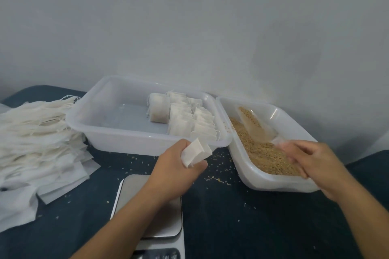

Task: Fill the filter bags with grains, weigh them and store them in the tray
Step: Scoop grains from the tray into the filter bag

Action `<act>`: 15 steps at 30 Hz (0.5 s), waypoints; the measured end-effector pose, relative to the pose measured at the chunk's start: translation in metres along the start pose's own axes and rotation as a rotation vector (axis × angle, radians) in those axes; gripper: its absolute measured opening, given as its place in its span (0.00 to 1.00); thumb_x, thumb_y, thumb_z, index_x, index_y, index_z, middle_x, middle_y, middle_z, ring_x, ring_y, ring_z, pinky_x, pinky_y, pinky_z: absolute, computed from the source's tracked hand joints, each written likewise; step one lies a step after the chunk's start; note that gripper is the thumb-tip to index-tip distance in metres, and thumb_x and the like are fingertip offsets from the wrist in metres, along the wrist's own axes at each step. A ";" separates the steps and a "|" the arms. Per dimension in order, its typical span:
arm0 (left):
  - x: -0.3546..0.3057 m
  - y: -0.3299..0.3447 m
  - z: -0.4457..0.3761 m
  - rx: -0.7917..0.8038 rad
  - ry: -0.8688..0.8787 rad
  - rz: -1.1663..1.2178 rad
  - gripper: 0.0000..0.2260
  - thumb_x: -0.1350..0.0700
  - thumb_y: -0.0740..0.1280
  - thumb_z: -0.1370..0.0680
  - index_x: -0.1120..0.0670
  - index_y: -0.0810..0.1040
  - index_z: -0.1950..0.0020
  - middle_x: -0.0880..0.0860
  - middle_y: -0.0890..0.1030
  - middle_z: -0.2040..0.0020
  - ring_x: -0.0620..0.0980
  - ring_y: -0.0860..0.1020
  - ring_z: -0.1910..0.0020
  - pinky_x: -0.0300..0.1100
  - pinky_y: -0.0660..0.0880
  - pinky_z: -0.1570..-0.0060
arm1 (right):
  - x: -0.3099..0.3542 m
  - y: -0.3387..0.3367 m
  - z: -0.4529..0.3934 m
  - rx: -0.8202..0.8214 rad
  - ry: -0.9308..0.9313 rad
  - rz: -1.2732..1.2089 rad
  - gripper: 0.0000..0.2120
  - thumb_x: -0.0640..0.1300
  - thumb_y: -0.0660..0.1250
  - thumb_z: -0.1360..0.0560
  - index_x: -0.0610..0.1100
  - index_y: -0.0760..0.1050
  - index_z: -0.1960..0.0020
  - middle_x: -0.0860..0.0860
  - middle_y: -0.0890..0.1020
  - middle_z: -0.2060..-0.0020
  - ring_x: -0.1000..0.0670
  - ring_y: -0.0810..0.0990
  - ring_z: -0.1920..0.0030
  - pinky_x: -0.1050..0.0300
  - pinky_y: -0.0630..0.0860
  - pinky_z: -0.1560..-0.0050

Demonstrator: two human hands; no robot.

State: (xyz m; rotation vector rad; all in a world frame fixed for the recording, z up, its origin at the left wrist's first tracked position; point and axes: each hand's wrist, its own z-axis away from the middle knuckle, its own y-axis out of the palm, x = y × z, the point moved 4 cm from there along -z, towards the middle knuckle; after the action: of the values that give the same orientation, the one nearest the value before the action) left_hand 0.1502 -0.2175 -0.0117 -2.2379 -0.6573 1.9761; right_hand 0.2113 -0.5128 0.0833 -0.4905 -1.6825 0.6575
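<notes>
From the head view, your left hand (179, 162) is curled around an empty white filter bag (196, 152), pinching it with its mouth turned up toward the right, just in front of the near rim of the storage tray (88, 124). That clear plastic tray sits at the back centre of the dark blue table (221, 216), and filled filter bags (189, 120) stand in rows along its right side, with 1 lying on its side just left of them. Your right hand (309, 160) is blurred over the near edge of the grain tray (273, 185); it reaches to the handle of the clear plastic scoop (255, 126), but you cannot tell whether the fingers grip it. The scoop lies in the brown grains (265, 153), partly loaded. A stack of empty filter bags (35, 139) with strings lies at the left. Your left forearm passes over the steel scale (130, 191). Spilled grains (216, 178) dot the table between the trays.
</notes>
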 end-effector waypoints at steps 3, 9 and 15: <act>0.003 -0.004 0.000 -0.008 0.005 0.033 0.09 0.50 0.75 0.25 0.45 0.77 0.49 0.44 0.82 0.57 0.37 0.78 0.60 0.28 0.70 0.65 | 0.027 0.000 0.018 0.231 -0.041 0.084 0.13 0.63 0.70 0.29 0.59 0.87 0.51 0.51 0.73 0.75 0.53 0.65 0.76 0.58 0.75 0.65; 0.007 -0.009 0.000 0.018 0.014 0.086 0.09 0.47 0.74 0.25 0.43 0.78 0.47 0.39 0.82 0.56 0.37 0.79 0.58 0.29 0.71 0.63 | 0.059 -0.011 0.024 0.374 -0.093 0.276 0.13 0.64 0.72 0.32 0.63 0.87 0.51 0.49 0.81 0.67 0.59 0.70 0.74 0.69 0.67 0.71; 0.005 -0.007 0.001 0.056 0.075 0.053 0.08 0.49 0.74 0.26 0.44 0.78 0.50 0.41 0.81 0.59 0.40 0.78 0.63 0.31 0.72 0.66 | 0.076 -0.016 0.018 0.463 -0.093 0.353 0.23 0.77 0.70 0.35 0.63 0.87 0.50 0.53 0.73 0.73 0.58 0.69 0.74 0.68 0.66 0.72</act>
State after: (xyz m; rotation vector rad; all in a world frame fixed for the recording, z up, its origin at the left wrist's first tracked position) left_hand 0.1481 -0.2099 -0.0143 -2.3064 -0.5336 1.8985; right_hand 0.1780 -0.4788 0.1477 -0.4287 -1.4744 1.3078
